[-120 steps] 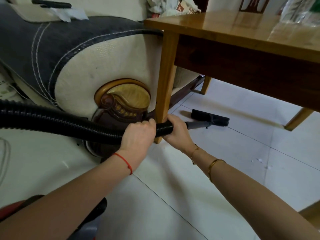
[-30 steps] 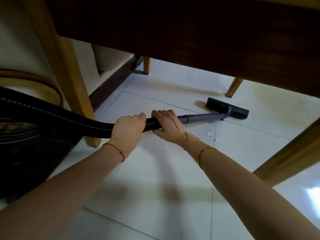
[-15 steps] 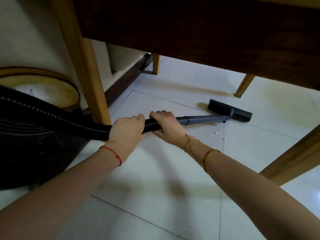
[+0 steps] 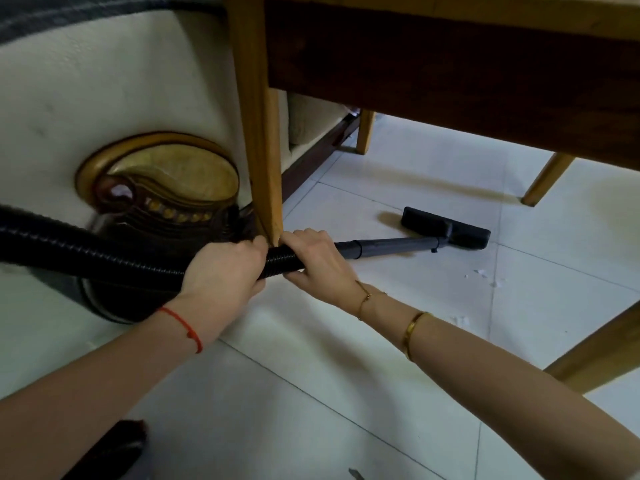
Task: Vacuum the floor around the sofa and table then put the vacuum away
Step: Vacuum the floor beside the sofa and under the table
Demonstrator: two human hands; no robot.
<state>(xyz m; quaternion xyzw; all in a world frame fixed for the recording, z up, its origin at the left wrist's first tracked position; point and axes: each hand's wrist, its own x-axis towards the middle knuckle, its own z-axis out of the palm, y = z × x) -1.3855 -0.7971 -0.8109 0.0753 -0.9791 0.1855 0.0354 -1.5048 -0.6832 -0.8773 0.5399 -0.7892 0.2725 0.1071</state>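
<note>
Hose (image 4: pixel 86 249) comes in from the left edge, black and ribbed, crossing in front of the sofa (image 4: pixel 104 98) arm and its carved gold-and-dark scroll (image 4: pixel 162 181). Dark object at bottom left (image 4: pixel 117 448), can't tell what it is.

My left hand (image 4: pixel 225 268) is wrapped around the hose, fingers curled over the top, thumb side toward the table leg (image 4: pixel 258 140). Red string (image 4: pixel 180 327) on that wrist. Leg foot sits right behind the gap between my two hands.

My right hand (image 4: pixel 318 258) grips just beside the left, at the end of the hose where it joins the wand (image 4: pixel 394 245). Fingers over the top, thumb under. Thin chain (image 4: pixel 367 299) and gold bangle (image 4: pixel 414 332) on that forearm.

Wand runs right and away from me, low over the floor (image 4: pixel 346 358), under the table (image 4: pixel 450 64). Nozzle (image 4: pixel 446 232) lies flat on the white tile, between the near leg and the far right legs.

White scraps (image 4: pixel 485 277) on the tile right of the wand, near the nozzle but not touching it. More scraps (image 4: pixel 460 320) closer to my forearm. Another table leg (image 4: pixel 602 351) angles in at the right edge.
</note>
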